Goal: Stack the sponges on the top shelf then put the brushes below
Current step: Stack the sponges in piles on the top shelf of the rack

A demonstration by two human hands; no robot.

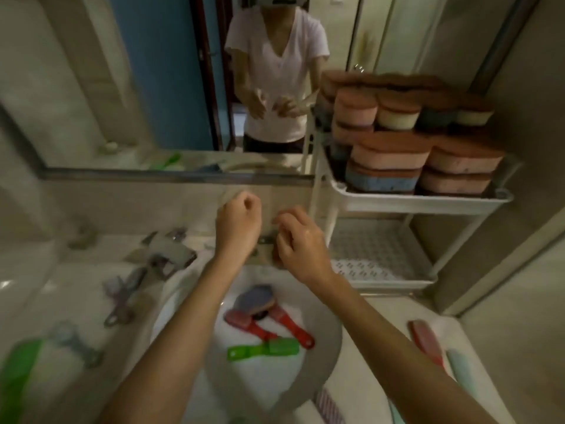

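Note:
Several sponges [388,157], pink, blue and cream with brown scouring tops, are stacked on the top shelf [425,203] of a white rack at the right. The lower shelf [376,255] holds nothing. In the white sink [324,356] lie two red brushes [244,322], a purple-backed brush [255,301] and a green brush [264,348]. My left hand [238,223] hovers above the sink's back edge, fingers curled into a loose fist, holding nothing. My right hand [298,240] is beside it, fingers bent and slightly apart, nothing in it.
More brushes lie on the counter: grey ones [125,293] at left, a green one [18,374] at the near left, a red one [426,341] and a pale teal one [461,371] at right. A mirror [153,87] faces me above the counter, showing a person.

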